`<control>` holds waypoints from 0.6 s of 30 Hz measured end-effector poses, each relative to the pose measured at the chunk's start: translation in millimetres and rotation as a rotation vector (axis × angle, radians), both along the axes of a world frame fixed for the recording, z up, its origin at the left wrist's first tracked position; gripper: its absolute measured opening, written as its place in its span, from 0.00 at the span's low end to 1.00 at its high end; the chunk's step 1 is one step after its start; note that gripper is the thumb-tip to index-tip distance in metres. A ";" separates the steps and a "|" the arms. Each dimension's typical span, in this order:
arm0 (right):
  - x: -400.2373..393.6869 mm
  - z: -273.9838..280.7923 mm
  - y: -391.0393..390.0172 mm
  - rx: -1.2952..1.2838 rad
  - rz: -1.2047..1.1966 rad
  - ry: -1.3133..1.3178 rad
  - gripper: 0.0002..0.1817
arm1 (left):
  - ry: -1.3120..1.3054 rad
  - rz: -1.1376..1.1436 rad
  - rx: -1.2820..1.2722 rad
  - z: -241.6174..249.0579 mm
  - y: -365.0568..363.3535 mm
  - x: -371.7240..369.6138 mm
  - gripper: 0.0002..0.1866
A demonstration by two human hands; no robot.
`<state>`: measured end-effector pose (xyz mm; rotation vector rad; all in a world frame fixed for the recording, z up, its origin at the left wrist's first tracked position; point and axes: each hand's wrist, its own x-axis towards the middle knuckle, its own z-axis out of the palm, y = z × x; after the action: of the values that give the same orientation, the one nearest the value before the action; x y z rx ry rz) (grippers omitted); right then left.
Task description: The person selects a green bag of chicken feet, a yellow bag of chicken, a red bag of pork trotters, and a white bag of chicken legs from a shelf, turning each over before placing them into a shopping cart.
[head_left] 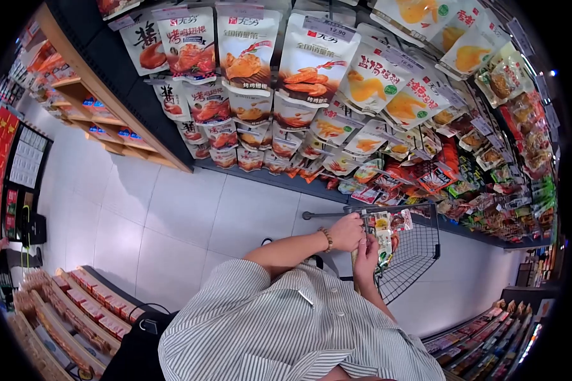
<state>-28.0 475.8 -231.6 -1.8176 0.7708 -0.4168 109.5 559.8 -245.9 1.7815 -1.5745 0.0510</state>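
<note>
My left hand [347,232], with a beaded bracelet at the wrist, is closed at the near edge of a printed food packet [380,223]. Close below it, my right hand [365,258] has its fingers bent in at the same packet, and the fingertips of both hands nearly meet. Both hands are over the handle end of a wire shopping cart [408,255]. A red-and-white packet [401,220] shows beside the first one, within the cart's outline. My fingers hide part of what they grip.
Ahead, a shelf rack [254,176] carries hanging rows of pouches [313,58] with price tags. Wooden shelving [86,108] stands at the left. Boxed goods [95,301] fill a display at the lower left, more products [483,340] the lower right. Pale floor tiles [171,235] lie between.
</note>
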 end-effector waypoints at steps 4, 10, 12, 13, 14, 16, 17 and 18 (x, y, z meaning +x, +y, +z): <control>3.5 -5.3 -1.9 0.040 0.016 0.010 0.18 | -0.037 0.018 -0.005 -1.1 1.3 1.7 0.11; 13.3 3.1 -0.3 0.013 0.082 0.044 0.15 | -0.029 0.034 -0.038 -2.4 0.0 8.1 0.11; 14.3 7.1 -0.5 0.013 0.084 0.028 0.15 | -0.019 0.034 -0.049 -3.3 -3.6 7.9 0.11; 17.5 14.6 1.2 -0.009 0.087 0.051 0.16 | -0.017 0.033 -0.059 -4.8 -5.5 9.2 0.11; 19.9 17.5 2.8 -0.029 0.089 0.073 0.17 | -0.015 0.029 -0.068 -6.9 -5.5 10.5 0.11; 17.5 6.9 -6.8 -0.069 0.116 0.125 0.20 | -0.014 0.033 -0.076 -7.7 -6.5 12.4 0.12; 18.0 7.0 -6.8 -0.047 0.110 0.115 0.20 | -0.012 0.028 -0.093 -6.7 -6.9 12.9 0.13; 18.1 7.4 -6.8 -0.025 0.101 0.106 0.19 | -0.013 0.025 -0.091 -6.1 -6.6 13.4 0.13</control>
<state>-9.9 468.9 -224.2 -1.9051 0.7457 -0.2673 122.8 553.2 -252.0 1.7332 -1.5352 0.1435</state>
